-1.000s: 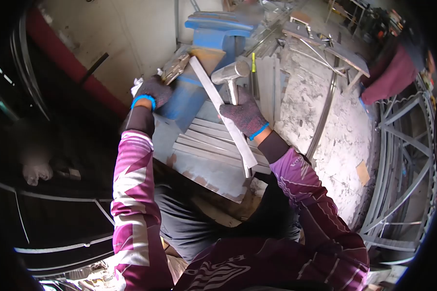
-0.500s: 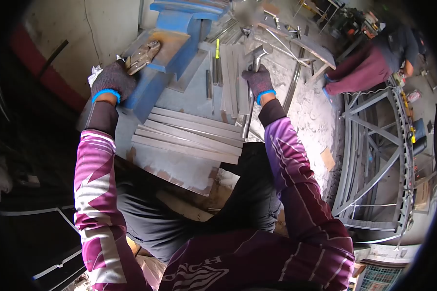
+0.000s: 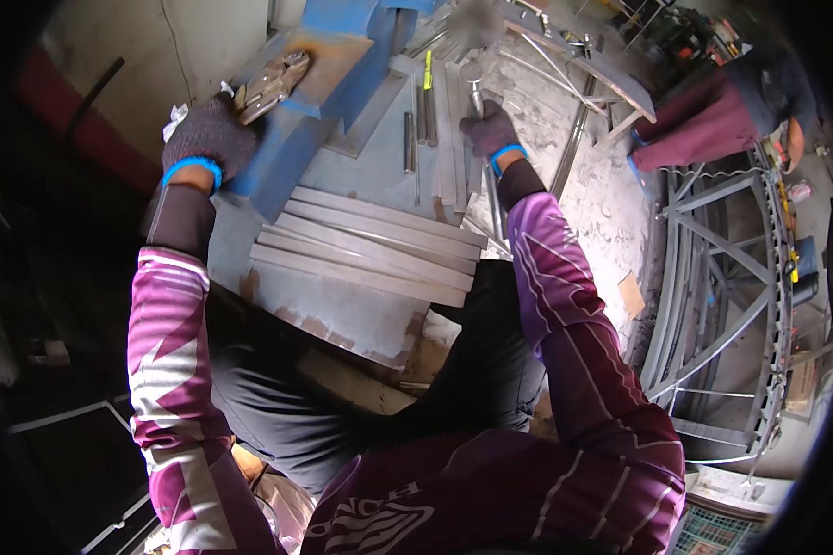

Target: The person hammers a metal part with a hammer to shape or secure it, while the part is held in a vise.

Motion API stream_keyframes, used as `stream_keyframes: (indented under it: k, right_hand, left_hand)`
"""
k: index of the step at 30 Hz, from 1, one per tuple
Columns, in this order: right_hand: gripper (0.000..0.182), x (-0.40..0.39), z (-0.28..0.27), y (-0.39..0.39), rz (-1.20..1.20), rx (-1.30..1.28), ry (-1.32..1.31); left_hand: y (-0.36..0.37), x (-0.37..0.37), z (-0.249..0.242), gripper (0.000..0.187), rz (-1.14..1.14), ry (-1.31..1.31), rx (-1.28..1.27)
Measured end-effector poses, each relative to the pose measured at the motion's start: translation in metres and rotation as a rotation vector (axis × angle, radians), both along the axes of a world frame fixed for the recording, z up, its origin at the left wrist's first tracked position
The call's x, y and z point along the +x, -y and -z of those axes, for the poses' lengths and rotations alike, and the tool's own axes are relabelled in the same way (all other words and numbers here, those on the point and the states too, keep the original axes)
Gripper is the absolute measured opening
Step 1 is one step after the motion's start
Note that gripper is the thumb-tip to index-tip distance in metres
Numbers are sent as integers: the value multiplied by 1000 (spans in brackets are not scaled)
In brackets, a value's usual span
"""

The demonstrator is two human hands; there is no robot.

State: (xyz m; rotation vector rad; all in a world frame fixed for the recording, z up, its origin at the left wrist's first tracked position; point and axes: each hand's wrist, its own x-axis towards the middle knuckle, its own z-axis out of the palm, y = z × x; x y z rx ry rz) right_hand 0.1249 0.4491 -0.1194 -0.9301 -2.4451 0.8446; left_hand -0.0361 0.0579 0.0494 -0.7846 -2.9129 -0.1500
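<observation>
My left hand (image 3: 205,139), in a dark glove with a blue cuff, is closed at the near end of a pair of worn metal pliers (image 3: 273,88). The pliers lie over the rusty top of a blue steel anvil-like block (image 3: 329,46); whatever is in their jaws is too small to make out. White cloth or paper (image 3: 175,121) shows beside that hand. My right hand (image 3: 491,129), gloved alike, is wrapped round the metal handle of a hammer (image 3: 473,76). The hammer's head points away from me, right of the block and apart from it.
Several flat metal bars (image 3: 361,245) lie on the grey metal plate (image 3: 342,319) before me. Short rods and a yellow-ended tool (image 3: 428,79) lie beyond. At right are a steel truss frame (image 3: 722,240) and another person in maroon trousers (image 3: 699,120).
The hammer's head has shifted up and left in view and looks smaller, its handle tilting differently. My left hand stays at the pliers. The whole view has shifted slightly.
</observation>
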Motion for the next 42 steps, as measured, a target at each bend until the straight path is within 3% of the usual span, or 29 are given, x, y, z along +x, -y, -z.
stream_keyframes:
  k: [5,12,17,22,26,28,29,30,32,33,34,39,42]
  right_hand:
    - [42,28,-50,33,-131,140,50]
    - [42,6,-45,81,-438,448,275]
    - [46,-11,-36,98,-398,494,415]
    - [40,-9,-24,100,-401,518,298]
    - [29,19,-71,129,-309,656,57]
    - [27,48,-87,146,-431,540,13]
    - [28,64,-70,151,-487,421,-72]
    - [31,86,-59,162,-538,315,91]
    - [39,123,-33,191,-684,463,222]
    - [40,133,-40,204,-744,311,349]
    - [39,140,-48,221,-647,391,358]
    - [37,148,-29,219,-598,373,230]
    - [34,146,-31,218,-596,305,242]
  left_hand:
    - [2,-6,2,45,18,78,-9]
    - [1,-8,6,50,10,71,-31]
    - [0,-9,12,54,17,40,-9]
    - [0,-8,11,54,-2,35,7]
    - [4,4,-1,52,27,79,29]
    - [6,4,0,49,29,72,73]
    - [7,4,-1,48,30,81,78]
    - [6,-4,5,48,9,100,65]
    - [7,-2,4,48,0,126,107]
    - [7,3,0,48,-22,139,99]
    - [8,2,3,50,-24,101,123]
    - [17,-3,11,47,27,52,185]
    - [30,-2,6,43,149,192,360]
